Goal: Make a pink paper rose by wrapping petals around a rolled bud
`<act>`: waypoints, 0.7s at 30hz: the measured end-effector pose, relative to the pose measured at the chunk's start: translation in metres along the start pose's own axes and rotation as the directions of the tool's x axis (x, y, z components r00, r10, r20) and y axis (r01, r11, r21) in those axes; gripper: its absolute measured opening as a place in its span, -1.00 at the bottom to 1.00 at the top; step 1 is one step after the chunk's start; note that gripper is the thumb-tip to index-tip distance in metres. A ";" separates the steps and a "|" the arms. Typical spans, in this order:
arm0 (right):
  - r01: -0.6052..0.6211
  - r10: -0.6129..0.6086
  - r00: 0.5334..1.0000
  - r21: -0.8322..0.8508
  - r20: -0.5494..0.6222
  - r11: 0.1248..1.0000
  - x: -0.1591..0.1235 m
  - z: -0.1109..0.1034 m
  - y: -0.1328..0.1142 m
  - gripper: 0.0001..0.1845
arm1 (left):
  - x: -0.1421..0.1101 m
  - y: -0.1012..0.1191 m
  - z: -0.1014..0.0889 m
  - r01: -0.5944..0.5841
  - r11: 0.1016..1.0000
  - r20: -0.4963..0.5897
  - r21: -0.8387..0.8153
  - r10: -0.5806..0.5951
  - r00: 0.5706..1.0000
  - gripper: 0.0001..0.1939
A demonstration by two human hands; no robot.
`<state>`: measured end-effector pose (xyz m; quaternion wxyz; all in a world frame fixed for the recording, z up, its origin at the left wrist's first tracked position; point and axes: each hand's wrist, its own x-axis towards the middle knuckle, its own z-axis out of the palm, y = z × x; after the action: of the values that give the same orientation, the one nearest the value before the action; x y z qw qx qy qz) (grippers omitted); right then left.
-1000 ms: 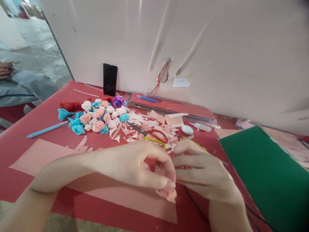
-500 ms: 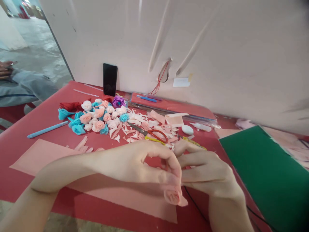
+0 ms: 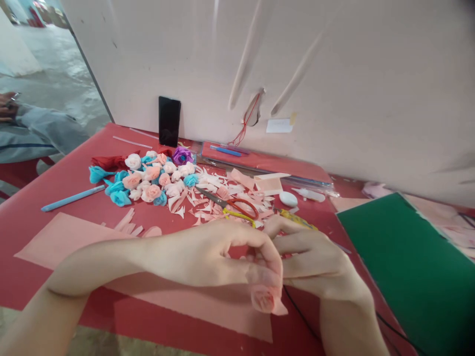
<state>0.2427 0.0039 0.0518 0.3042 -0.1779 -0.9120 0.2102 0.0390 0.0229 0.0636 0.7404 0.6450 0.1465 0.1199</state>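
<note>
A pink crepe-paper rose point(image 3: 264, 299) is pinched between the thumb and bent fingers of my left hand point(image 3: 218, 254), its bloom facing down toward me. My right hand point(image 3: 321, 259) meets it from the right with fingers curled and close together. Its fingertips are hidden behind my left fingers, so what they grip does not show. Beneath my left forearm lies a long pink crepe-paper sheet point(image 3: 185, 304). Just beyond my hands, scissors with red and yellow handles point(image 3: 241, 207) rest among pale pink paper scraps point(image 3: 208, 183).
Several paper roses point(image 3: 151, 193) are heaped at left beside a blue stick point(image 3: 74, 198). A black phone point(image 3: 169, 121) leans on the wall. A white oval object point(image 3: 288, 199) sits behind my right hand, with a green board point(image 3: 408, 257) at right. Another person's leg point(image 3: 44, 128) shows far left.
The rose in my left hand has shifted a little to the right, and its bloom shows more fully below my fingers. My right hand stays close against my left.
</note>
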 end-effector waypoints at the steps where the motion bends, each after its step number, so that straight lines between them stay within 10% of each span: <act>1: 0.002 -0.002 1.000 0.003 -0.005 1.000 0.000 0.000 0.000 -0.65 | 0.000 0.001 0.000 0.003 1.000 -0.003 0.013 -0.003 1.000 -0.85; 21: -0.039 0.034 0.998 0.103 0.050 0.994 0.000 0.005 0.004 -0.73 | 0.003 -0.008 -0.004 -0.064 0.937 -0.049 0.345 0.087 0.995 -0.85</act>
<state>0.2398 0.0059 0.0461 0.2872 -0.1734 -0.9034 0.2671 0.0402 0.0263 0.0548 0.6067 0.7649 0.1639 0.1415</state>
